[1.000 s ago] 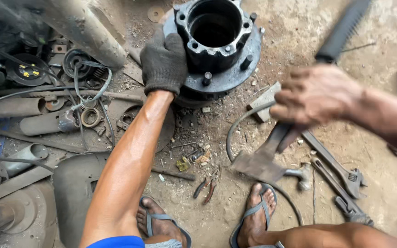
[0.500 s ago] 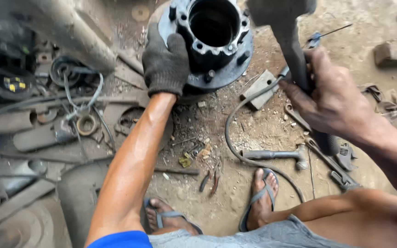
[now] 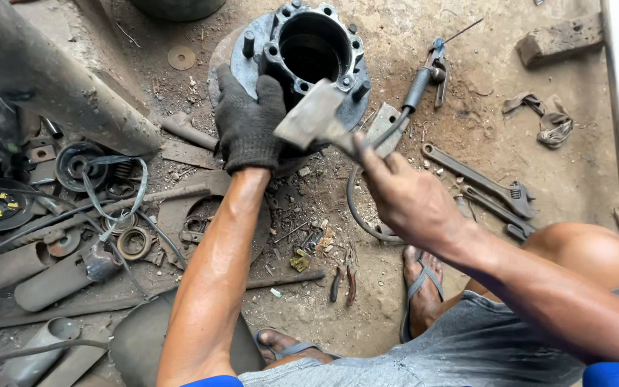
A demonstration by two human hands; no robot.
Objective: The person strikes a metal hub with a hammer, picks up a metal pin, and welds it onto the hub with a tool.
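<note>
In the upper centre of the frame a dark round metal wheel hub with studs around its open bore (image 3: 317,54) lies on the dirt floor (image 3: 410,301). The left hand (image 3: 248,125), in a black knitted glove, presses flat and open on the hub's near rim. The bare right hand (image 3: 410,201), centre right, has its grip closed on the handle of a worn grey metal hammer (image 3: 317,115), whose head hovers just over the hub's lower edge. Two long steel wrenches (image 3: 488,188) lie on the floor at the right.
</note>
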